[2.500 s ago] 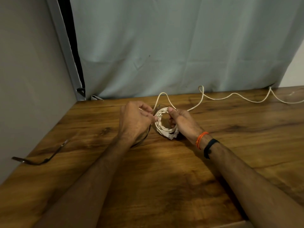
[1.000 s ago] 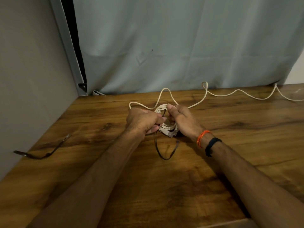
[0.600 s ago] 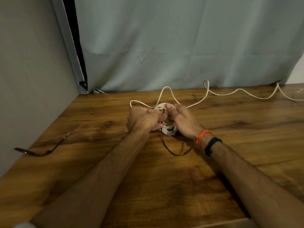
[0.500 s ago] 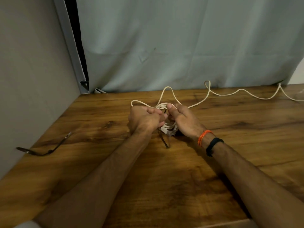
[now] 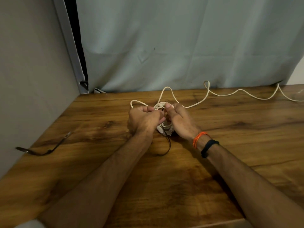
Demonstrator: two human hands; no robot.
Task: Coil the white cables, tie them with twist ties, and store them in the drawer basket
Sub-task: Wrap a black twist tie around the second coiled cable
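At table centre, both hands, left hand (image 5: 144, 120) and right hand (image 5: 180, 120), clasp the coiled cable (image 5: 162, 106); twist tie (image 5: 167, 145) unfastened, a cable (image 5: 236, 92) loose at two o'clock, storing remains.

A wooden table (image 5: 230, 170) with dark grain fills the lower part of the view, its near edge showing at the bottom right. Behind it hangs a pale blue-grey curtain (image 5: 181, 46), creased in straight fold lines, its hem meeting the table's far edge. To the left stands a plain grey wall (image 5: 29, 71) running along the table's left side. Between wall and curtain a grey frame strip (image 5: 69, 46) slants downward, with a dark gap (image 5: 74, 30) beside it. At the upper right, past the curtain's edge, a patch of white wall (image 5: 297, 74) shows. An orange thread (image 5: 199, 139) and a black band (image 5: 209, 148) circle one wrist.
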